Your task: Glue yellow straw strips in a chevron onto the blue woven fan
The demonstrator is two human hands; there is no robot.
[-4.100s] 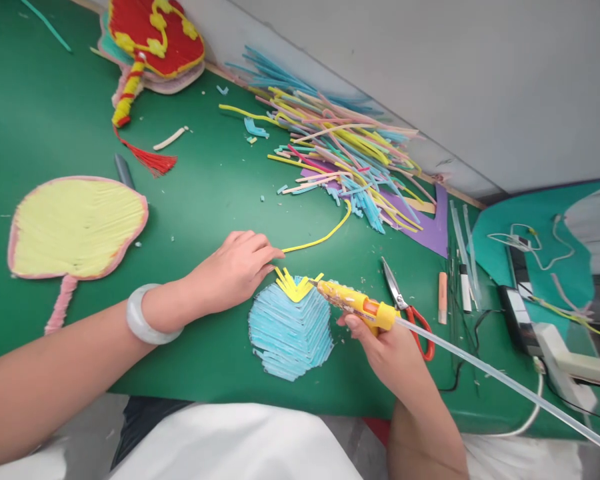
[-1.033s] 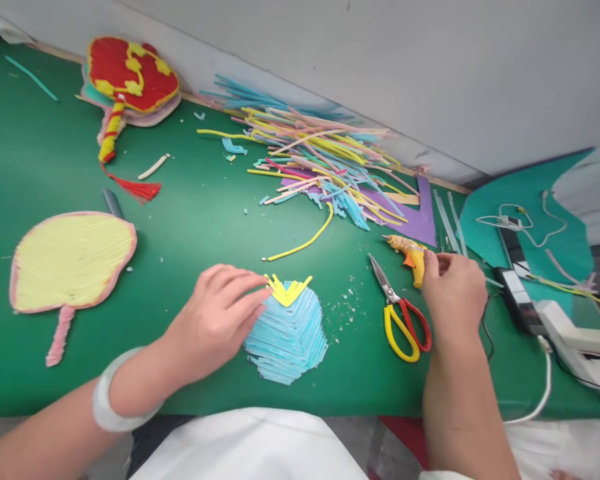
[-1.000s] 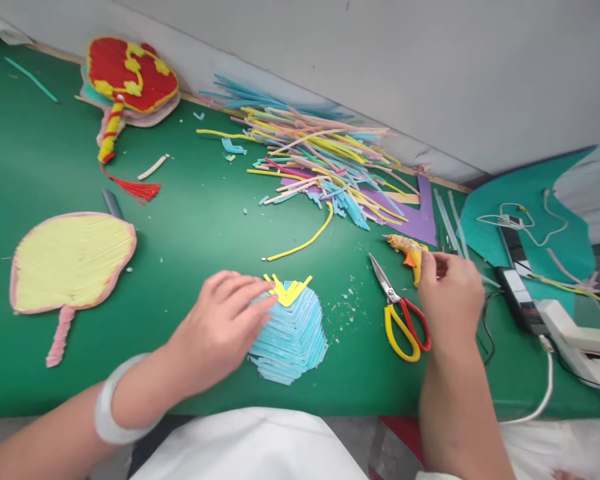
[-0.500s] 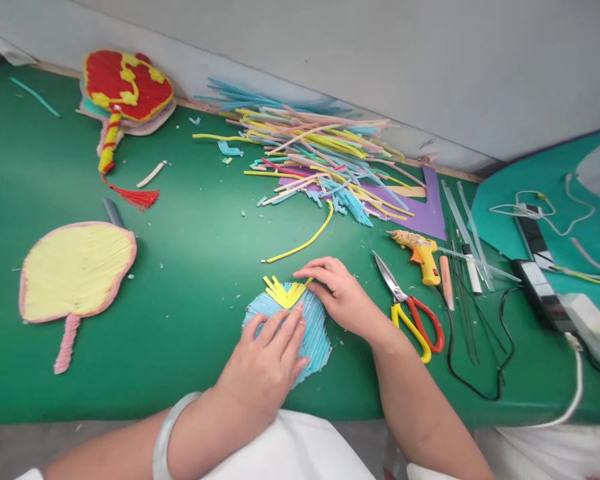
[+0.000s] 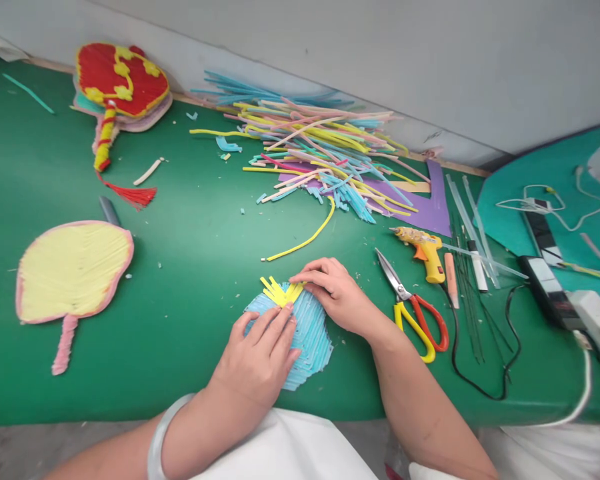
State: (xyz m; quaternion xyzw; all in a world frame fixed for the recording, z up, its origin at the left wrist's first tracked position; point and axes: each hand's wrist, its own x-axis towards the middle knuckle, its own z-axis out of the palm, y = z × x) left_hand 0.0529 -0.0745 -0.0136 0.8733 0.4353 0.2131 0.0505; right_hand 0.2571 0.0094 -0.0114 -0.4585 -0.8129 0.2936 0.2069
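Observation:
Under my hands lies a rounded blue panel [image 5: 307,340] made of pipe cleaners set side by side. Short yellow pipe cleaner pieces [image 5: 275,291] fan out at its top edge. My left hand [image 5: 257,353] lies on the panel with fingers stretched, its fingertips touching the bottom of the yellow fan. At the right end of the fan, my right hand [image 5: 330,293] has thumb and fingers pinched on a yellow piece; the fingers partly hide it. A long curved yellow pipe cleaner [image 5: 305,241] rests just beyond my hands.
Scissors [image 5: 410,307], a yellow glue gun [image 5: 423,250] and its black cord are on the right. A heap of coloured pipe cleaners [image 5: 320,133] lies at the back. Leftward are a yellow fan [image 5: 75,270] and a red fan [image 5: 123,80]. A power strip [image 5: 547,293] sits far right.
My left hand has slid slightly left and down on the blue panel, uncovering more of it. My right hand keeps its pinch at the yellow pieces. The view has shifted a little.

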